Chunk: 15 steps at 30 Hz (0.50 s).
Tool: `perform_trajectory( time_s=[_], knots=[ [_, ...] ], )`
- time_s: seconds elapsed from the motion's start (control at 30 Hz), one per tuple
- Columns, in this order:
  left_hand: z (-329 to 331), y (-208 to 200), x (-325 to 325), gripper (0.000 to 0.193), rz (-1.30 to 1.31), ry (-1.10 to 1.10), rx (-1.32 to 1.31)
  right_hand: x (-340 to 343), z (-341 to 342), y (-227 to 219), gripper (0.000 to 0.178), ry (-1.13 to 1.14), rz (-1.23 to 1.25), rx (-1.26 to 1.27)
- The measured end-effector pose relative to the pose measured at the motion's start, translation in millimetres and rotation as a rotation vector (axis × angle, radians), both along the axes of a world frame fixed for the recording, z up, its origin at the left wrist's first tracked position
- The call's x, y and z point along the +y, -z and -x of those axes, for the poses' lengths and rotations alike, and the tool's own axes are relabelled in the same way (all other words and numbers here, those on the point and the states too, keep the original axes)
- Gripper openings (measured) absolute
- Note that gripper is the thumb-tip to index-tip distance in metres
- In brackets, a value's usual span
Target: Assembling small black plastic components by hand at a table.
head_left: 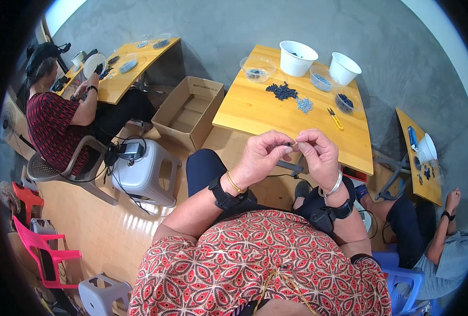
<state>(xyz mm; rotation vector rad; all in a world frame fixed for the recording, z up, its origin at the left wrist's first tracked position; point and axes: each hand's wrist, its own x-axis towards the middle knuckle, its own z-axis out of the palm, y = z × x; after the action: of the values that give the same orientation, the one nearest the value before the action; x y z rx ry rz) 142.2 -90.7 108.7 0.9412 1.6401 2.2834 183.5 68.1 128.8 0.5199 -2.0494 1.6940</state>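
Note:
My left hand (259, 158) and my right hand (319, 157) meet above my lap, in front of the wooden table (260, 113). Between their fingertips sits a small dark part (288, 143), with a thin pale piece beside it, pinched from both sides. On the table lie a pile of dark blue parts (282, 91) and a smaller pile of pale metal parts (304, 105). Both wrists wear black bands and a bangle.
Two white buckets (297, 58) (344, 68), clear bowls (257, 69) and yellow-handled cutters (335, 118) sit on the table. An open cardboard box (188, 111) and a grey stool (146, 172) stand to the left. One person works at the far-left table (119, 84), another sits at the right (434, 247).

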Motion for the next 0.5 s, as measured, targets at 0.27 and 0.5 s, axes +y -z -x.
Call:
perform_trajectory(
  time_s=[0.27, 0.5],
  knots=[
    [2.0, 4.6, 1.9, 0.013, 0.017, 0.001, 0.008, 4.1, 1.3, -1.9, 0.011, 0.096, -0.193, 0.096],
    [3.1, 8.8, 5.4, 0.008, -0.005, -0.084, 0.060, 1.9, -0.3, -9.7, 0.014, 0.139, -0.391, 0.209]
  ],
)
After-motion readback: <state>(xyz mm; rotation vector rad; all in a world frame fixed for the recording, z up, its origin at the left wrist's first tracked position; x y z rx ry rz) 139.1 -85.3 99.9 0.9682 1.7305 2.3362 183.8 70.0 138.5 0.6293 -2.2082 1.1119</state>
